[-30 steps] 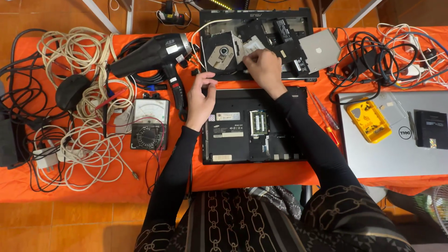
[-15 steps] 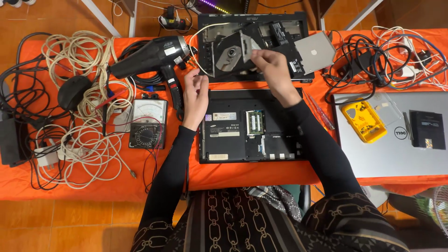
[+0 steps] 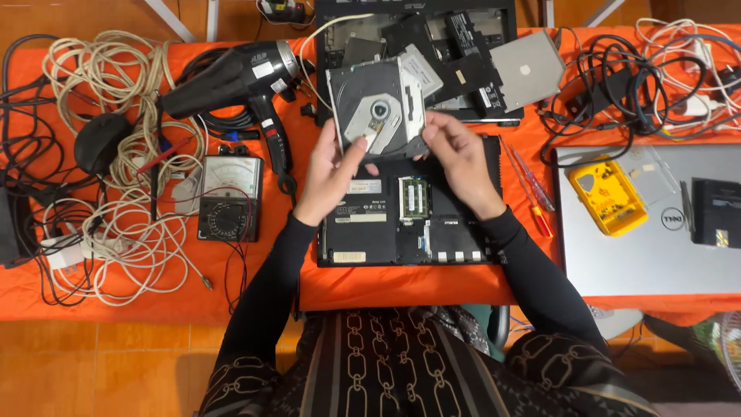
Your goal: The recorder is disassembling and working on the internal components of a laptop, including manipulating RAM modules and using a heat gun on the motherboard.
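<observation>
We hold an optical disc drive up in both hands over an opened black laptop.

Nearest us, white rectangular labels sit on the laptop's underside beside a green memory module. Our left hand and right hand pinch the drive's lower corners, fingers curled. Farther off, a yellow case lies on a silver laptop. A moment earlier the drive lay on the far chassis.

Bright even overhead light, soft shadows, sharp focus, slight edge distortion
</observation>
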